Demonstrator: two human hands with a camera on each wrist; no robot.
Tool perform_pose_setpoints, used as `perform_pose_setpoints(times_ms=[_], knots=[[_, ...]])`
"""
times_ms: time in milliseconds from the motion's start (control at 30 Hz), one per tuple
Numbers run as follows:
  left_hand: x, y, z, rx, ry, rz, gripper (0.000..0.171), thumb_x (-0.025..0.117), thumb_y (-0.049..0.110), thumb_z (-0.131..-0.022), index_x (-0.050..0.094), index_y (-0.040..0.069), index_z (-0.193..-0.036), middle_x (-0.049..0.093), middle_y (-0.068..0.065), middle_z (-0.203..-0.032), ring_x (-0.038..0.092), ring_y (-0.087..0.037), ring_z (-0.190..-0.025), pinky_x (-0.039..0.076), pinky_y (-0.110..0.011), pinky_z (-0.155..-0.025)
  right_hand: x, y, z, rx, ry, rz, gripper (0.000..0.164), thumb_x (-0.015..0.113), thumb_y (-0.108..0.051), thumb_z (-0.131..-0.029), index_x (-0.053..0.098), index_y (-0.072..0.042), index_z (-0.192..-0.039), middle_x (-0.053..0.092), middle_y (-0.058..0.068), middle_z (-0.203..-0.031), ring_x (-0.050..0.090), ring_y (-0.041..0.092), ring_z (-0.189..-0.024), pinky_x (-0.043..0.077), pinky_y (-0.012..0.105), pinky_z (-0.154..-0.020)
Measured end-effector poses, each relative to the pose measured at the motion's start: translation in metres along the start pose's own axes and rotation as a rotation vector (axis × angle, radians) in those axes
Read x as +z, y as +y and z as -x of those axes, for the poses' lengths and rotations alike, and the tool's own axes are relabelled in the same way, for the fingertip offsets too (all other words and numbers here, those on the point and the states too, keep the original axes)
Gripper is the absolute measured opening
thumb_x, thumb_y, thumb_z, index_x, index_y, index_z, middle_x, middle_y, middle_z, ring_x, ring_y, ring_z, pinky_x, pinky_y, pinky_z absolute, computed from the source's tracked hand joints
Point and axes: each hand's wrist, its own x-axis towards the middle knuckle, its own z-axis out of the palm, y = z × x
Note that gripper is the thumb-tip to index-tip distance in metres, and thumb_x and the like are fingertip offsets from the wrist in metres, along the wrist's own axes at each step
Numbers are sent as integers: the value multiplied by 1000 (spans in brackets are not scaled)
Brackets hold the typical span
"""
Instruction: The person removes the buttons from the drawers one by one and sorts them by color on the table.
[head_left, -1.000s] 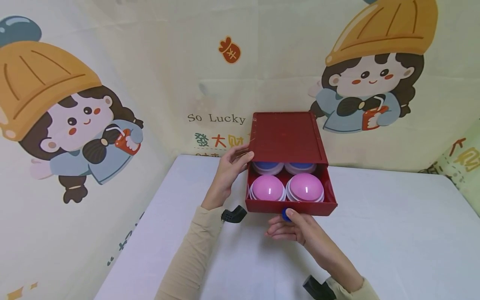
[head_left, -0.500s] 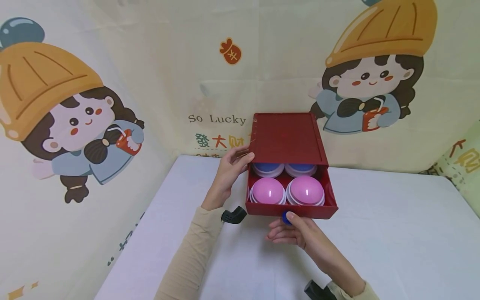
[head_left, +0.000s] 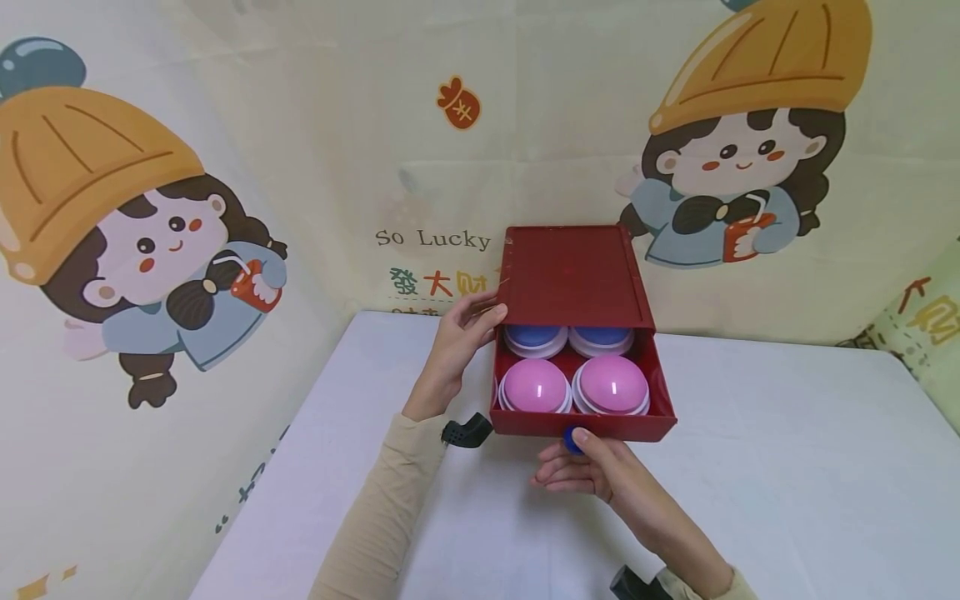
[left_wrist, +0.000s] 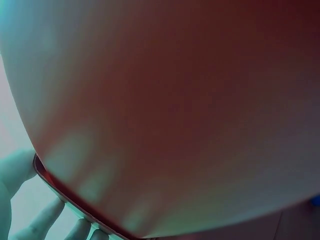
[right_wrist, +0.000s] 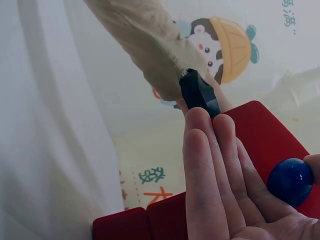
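A red drawer box has its drawer (head_left: pixel 450 422) partly pulled out from under the red outer case (head_left: pixel 570 275). Inside the drawer sit two round, white-rimmed pieces with pink domes (head_left: pixel 536 385) in front. Two blue-topped ones (head_left: pixel 602 335) are behind, partly hidden by the case. My left hand (head_left: pixel 461 350) grips the case's left side; in the left wrist view, fingers (left_wrist: pixel 45 217) lie along its edge. My right hand (head_left: pixel 600 475) pinches the blue knob (right_wrist: pixel 290 182) on the drawer's front, the thumb on one side and straight fingers on the other.
The box stands toward the back of a table with a white cloth (head_left: pixel 787 467). A cream backdrop (head_left: pixel 337 125) printed with cartoon figures rises close behind it. Black wrist cameras (head_left: pixel 467 431) are strapped to both sleeved arms.
The drawer has slid a little further toward me, with my right hand moving back on the knob. More of the blue-topped pieces shows. My left hand stays on the case.
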Motion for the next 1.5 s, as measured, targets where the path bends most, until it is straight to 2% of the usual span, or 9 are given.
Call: perform_pose_setpoints(times_ms=[333, 533, 733, 1100, 1200, 1333, 1500], knots=[[-1, 4, 0, -10, -26, -19, 52, 70, 41, -79, 54, 18, -124, 54, -1, -123, 54, -14, -111, 47, -34, -90, 1, 0, 1, -11, -9, 5, 52, 30, -35, -101, 55, 9, -114, 61, 27, -105, 59, 43, -99, 49, 37, -85], [-3, 4, -1, -18, -35, -21, 52, 70, 40, -79, 54, 19, -124, 54, 0, -123, 54, -14, -112, 47, -36, -90, 2, -1, 3, -8, -7, 6, 53, 30, -34, -101, 51, 12, -116, 60, 29, -107, 60, 40, -98, 49, 36, -85], [-4, 4, -2, -27, -39, -31, 53, 70, 42, -79, 53, 21, -125, 54, 1, -124, 53, -14, -112, 47, -36, -90, 2, 0, 4, -4, -11, 4, 51, 31, -33, -101, 52, 11, -116, 58, 31, -109, 62, 36, -97, 49, 37, -85], [-6, 5, -3, -42, -56, -44, 53, 70, 42, -79, 52, 22, -126, 52, 2, -124, 53, -14, -112, 46, -36, -91, 3, 0, 6, 3, -5, 8, 49, 32, -34, -101, 55, 7, -115, 64, 22, -105, 59, 43, -99, 49, 39, -86], [-6, 5, -3, -42, -53, -38, 53, 70, 41, -79, 53, 21, -125, 52, 1, -124, 53, -14, -111, 46, -37, -91, 4, 0, 6, 5, -1, 7, 50, 32, -34, -101, 54, 8, -115, 62, 26, -107, 58, 44, -99, 49, 38, -85], [-5, 5, -4, -43, -52, -40, 53, 70, 42, -79, 53, 21, -125, 52, 1, -124, 53, -14, -111, 46, -37, -91, 5, 0, 7, 12, 0, 9, 51, 31, -35, -101, 55, 8, -114, 59, 31, -108, 60, 40, -98, 49, 37, -85], [-5, 5, -4, -38, -48, -44, 54, 70, 43, -79, 53, 22, -125, 52, 1, -124, 53, -14, -112, 46, -37, -91, 6, 0, 9, 15, -5, 10, 51, 30, -35, -101, 56, 8, -114, 61, 28, -107, 63, 34, -96, 49, 37, -86]])
